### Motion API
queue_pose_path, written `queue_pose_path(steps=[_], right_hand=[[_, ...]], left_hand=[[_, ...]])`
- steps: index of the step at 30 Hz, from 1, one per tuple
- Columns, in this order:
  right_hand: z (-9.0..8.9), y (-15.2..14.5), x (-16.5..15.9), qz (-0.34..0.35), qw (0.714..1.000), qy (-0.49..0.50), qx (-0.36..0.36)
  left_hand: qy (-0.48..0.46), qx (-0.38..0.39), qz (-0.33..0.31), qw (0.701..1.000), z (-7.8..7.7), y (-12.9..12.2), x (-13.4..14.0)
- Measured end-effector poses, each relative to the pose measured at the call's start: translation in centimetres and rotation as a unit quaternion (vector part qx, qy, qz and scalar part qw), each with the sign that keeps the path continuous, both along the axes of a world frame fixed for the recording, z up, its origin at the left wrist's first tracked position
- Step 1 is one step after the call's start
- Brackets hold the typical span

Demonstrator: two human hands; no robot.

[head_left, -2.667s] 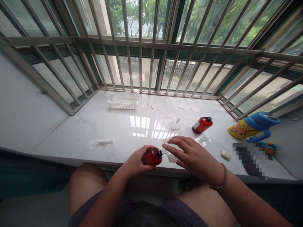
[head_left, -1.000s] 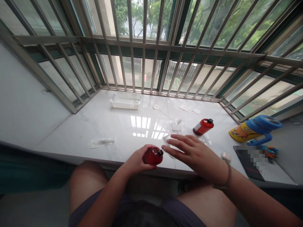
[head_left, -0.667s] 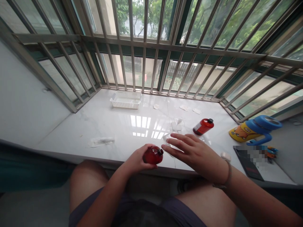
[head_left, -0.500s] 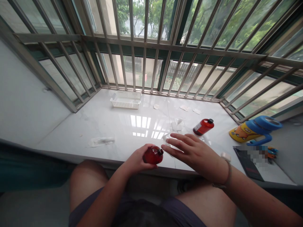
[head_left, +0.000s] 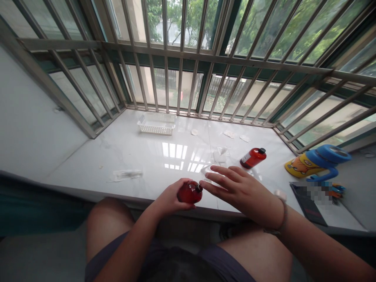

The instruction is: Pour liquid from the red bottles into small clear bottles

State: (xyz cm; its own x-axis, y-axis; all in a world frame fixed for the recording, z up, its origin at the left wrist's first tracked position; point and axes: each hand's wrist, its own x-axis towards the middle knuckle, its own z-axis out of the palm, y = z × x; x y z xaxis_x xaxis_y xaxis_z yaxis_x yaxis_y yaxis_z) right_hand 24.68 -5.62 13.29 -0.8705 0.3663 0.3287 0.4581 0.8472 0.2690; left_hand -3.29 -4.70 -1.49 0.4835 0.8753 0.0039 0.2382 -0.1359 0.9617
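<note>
A red translucent bottle (head_left: 188,192) is wrapped in the fingers of my left hand (head_left: 172,197). It is tilted, its narrow black neck pointing right. Just beside that neck is my right hand (head_left: 242,190), palm down, with fingers stretched out and apart; its thumb is hidden. The index fingertip is close to the bottle's neck, and I cannot tell whether they touch. Partly covered by the right fingers is a clear, shallow piece of plastic (head_left: 205,171) on the white ledge. Behind the hand, a second red bottle (head_left: 252,158) with a black cap and a pale label lies on its side.
A white perforated basket (head_left: 156,129) sits on the ledge (head_left: 152,156) near the window bars. Crumpled white scraps (head_left: 229,134) and a clear wrapper (head_left: 127,175) lie about. On the right are a blue and yellow flask (head_left: 315,160) and a dark flat object (head_left: 307,205).
</note>
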Motion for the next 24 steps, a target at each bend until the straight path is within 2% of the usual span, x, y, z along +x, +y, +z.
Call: queue_pose_path(steps=[8,24], right_hand=[[0.23,0.13,-0.25,0.008,0.999,-0.015,0.028],[0.52,0.15,-0.62,0.008,0.999,-0.028,0.030]], left_hand=[[-0.001,-0.002,-0.001,1.000,-0.02,-0.06,-0.09],[-0.004,0.007,-0.004,1.000,-0.31,0.00,-0.23]])
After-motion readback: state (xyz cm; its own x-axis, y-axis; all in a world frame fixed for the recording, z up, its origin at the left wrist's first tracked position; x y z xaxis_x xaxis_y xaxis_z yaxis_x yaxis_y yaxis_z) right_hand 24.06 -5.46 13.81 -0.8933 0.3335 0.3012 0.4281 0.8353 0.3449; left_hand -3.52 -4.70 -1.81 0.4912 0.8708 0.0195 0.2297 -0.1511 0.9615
